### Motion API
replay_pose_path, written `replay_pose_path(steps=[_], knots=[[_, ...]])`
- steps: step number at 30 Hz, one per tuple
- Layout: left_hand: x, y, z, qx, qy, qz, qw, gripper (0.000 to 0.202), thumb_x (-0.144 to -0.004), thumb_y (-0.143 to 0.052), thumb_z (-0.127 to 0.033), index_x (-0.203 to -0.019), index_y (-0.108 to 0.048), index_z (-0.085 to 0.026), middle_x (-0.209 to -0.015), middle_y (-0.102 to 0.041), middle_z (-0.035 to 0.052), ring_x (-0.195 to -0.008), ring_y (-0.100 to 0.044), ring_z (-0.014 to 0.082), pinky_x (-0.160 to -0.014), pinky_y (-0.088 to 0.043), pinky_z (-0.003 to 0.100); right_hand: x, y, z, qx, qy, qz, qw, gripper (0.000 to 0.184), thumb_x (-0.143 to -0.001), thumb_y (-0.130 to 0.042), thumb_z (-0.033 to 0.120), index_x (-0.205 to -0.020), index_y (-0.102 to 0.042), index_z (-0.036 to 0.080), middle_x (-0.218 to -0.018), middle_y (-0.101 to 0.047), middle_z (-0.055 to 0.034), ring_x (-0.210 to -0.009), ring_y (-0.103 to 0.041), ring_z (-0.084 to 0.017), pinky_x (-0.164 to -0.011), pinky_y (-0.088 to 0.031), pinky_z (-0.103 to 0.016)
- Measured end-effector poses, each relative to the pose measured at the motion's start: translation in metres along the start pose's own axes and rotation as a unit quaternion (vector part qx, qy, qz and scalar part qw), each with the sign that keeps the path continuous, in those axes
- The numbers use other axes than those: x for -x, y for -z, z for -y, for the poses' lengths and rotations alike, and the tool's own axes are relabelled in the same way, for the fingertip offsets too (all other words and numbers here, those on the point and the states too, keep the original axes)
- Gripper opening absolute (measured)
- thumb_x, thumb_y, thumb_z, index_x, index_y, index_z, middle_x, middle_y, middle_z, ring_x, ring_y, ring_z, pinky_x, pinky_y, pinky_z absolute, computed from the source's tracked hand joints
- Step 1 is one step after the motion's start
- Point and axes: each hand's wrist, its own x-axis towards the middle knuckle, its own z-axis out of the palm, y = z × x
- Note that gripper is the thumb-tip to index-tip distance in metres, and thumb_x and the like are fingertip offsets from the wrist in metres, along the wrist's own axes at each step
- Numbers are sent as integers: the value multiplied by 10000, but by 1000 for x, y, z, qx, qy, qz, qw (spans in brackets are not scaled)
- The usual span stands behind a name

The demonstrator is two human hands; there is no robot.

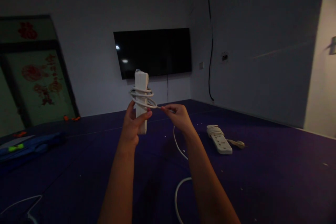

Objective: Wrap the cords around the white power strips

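At 8 o'clock from centre, the left hand (131, 125) grips a white power strip (140, 111), which stands upright toward 9 o'clock, its cord (143, 95) looped around it. At 5 o'clock, the right hand (180, 116) pinches that cord. At 4 o'clock, a second power strip (223, 144) lies on the purple floor (270, 175).

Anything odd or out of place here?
Two things: a black cable dangles down the right wall, its lower end apparently unconnected, and white specks litter the purple floor like debris. The held white strip shows no obvious damage.
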Motion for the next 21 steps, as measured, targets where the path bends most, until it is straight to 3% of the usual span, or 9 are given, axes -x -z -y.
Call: replay_pose_path(steps=[2,5,8,13,17,21], knots=[[2,-1,-1,20,23,21,999,414,-552,-780,-179,-932,-620,-211,-777,-644,-5,-622,-588,121,-561,-470,225,-2,2,-7,43,-14,-1,999,331,-773,-598,447,-735,-730,146,-668,-693,-48,-655,-633,-190,-612,-457,-284],[3,-4,3,29,48,44,997,383,-550,-783,-205,-899,-627,-199,-749,-647,-9,-583,-583,109,-543,-466,222,-3,2,-12,103,-8,-2,995,184,-767,-605,290,-817,-735,170,-819,-727,-71,-803,-656,-221,-772,-473,-340],[2,-9,9,30,66,47,996,395,-536,-788,-191,-900,-636,-191,-734,-654,-17,-568,-580,100,-537,-460,211,-3,-2,-8,55,45,44,996,252,-732,-567,154,-926,-725,186,-939,-722,-72,-932,-641,-224,-888,-441,-363],[1,-8,11,52,71,52,995,425,-537,-787,-181,-938,-646,-191,-765,-672,-7,-603,-597,107,-567,-473,216,-2,-15,1,-163,42,185,968,362,-771,-487,202,-1083,-669,181,-864,-691,-27,-735,-601,-164,-719,-489,-295],[2,-2,7,62,94,68,991,428,-574,-780,-234,-979,-649,-187,-732,-665,0,-572,-595,120,-555,-484,239,-1,-26,-1,-261,-5,198,945,390,-764,-532,287,-1127,-638,190,-881,-666,-28,-683,-559,-142,-656,-483,-260],[2,0,7,54,114,78,989,465,-545,-807,-244,-978,-654,-171,-751,-672,11,-586,-608,129,-555,-494,237,3,-30,0,-261,-4,170,950,355,-727,-636,419,-1007,-661,202,-798,-631,-15,-625,-514,-130,-579,-453,-240]])
